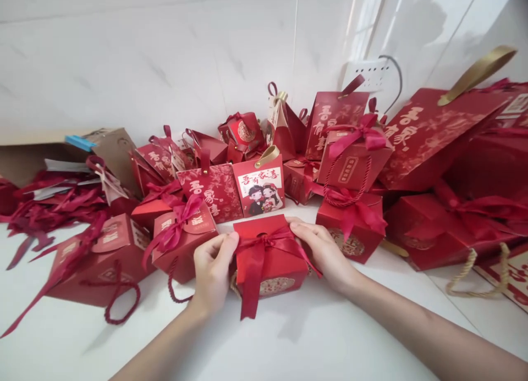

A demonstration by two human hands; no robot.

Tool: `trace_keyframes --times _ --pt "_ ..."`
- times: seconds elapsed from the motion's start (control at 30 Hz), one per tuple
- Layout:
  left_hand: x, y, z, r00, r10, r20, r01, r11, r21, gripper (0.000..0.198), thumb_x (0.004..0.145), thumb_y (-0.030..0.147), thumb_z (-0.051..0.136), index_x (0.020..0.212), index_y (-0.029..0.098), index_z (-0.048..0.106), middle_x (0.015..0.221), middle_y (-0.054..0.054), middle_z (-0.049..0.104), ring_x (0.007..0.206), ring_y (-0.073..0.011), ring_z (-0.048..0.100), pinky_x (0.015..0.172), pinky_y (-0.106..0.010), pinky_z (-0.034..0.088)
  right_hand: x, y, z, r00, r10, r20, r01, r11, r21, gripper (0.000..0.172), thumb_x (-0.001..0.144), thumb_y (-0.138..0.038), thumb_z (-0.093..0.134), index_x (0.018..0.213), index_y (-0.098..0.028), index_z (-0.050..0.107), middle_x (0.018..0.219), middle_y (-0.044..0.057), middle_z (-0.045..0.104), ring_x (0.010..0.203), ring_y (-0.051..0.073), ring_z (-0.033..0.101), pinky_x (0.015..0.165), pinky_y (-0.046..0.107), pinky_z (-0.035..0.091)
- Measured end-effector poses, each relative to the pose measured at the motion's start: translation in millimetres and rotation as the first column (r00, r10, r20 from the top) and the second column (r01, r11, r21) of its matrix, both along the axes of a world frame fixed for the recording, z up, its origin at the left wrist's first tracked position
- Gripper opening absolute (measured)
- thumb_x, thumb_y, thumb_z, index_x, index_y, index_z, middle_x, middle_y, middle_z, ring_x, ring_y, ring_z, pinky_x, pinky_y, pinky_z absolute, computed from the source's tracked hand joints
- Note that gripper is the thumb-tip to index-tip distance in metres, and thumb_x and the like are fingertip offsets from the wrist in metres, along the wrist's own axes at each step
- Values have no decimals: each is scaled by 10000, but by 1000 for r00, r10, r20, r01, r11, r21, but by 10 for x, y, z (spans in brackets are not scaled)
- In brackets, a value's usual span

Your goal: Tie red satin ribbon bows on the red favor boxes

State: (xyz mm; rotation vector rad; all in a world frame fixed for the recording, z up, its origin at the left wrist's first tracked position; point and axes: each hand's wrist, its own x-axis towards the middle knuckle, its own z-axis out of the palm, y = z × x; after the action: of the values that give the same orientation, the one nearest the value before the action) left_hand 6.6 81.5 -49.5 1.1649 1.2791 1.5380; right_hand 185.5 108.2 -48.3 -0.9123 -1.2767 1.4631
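Observation:
A red gift box (284,268) with a dark red ribbon (251,276) tied in a bow on top is held between my two hands at the front centre. My left hand (214,265) grips its left side, thumb at the top edge. On the far right top corner, my right hand (317,249) closes its fingers; some fingertips are hidden behind the box. A gold round pattern shows on the box's front. Just behind stand a small box with a cartoon couple (259,191) and a red box with pale lettering (212,191).
Ribboned red boxes (183,235) crowd the left, beside loose dark red ribbons (58,202) and a cardboard box (109,150). More red boxes (355,227) are stacked at right, one with a rope handle (478,290). A power strip (365,76) sits against the tiled wall (124,56).

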Motion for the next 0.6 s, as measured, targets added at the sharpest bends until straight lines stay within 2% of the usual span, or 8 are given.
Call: trace_keyframes --times 0.17,0.37,0.47,0.53,0.6 --pt "24 -13 7 999 -25 -48 26 1000 16 421 788 355 553 471 186 333 466 46 272 440 -73 221 421 -251 176 68 -32 -49 999 9 40 -10 1000 29 428 834 -423 498 479 -195 424 1019 47 626 1035 215 550 932 300 387" --pt "42 -58 20 994 -1 -111 9 997 71 393 806 338 517 490 183 341 490 36 308 468 -79 260 434 -246 201 47 -72 0 995 4 96 -7 999 39 472 809 -500 511 467 -201 384 1103 48 610 1042 230 544 927 323 407" --pt "47 -69 32 993 -20 -116 28 998 62 396 809 343 509 498 187 320 487 41 291 460 -78 237 428 -245 200 55 -92 0 995 2 102 -7 998 55 462 822 -461 509 469 -197 369 1112 43 605 1041 231 549 945 333 397" --pt "43 -56 32 994 -21 -109 27 998 55 404 801 348 516 495 188 305 488 43 277 460 -76 229 425 -241 198 76 -109 -39 998 10 60 -13 999 49 381 829 -440 508 543 -198 437 1108 43 607 1021 231 568 930 346 415" --pt "35 -34 27 995 -16 -96 21 998 52 406 787 354 527 491 187 306 497 41 283 467 -75 243 427 -235 205 108 -130 -96 998 50 -32 -48 996 74 300 830 -519 482 770 -227 525 1134 49 600 1008 236 589 887 368 456"
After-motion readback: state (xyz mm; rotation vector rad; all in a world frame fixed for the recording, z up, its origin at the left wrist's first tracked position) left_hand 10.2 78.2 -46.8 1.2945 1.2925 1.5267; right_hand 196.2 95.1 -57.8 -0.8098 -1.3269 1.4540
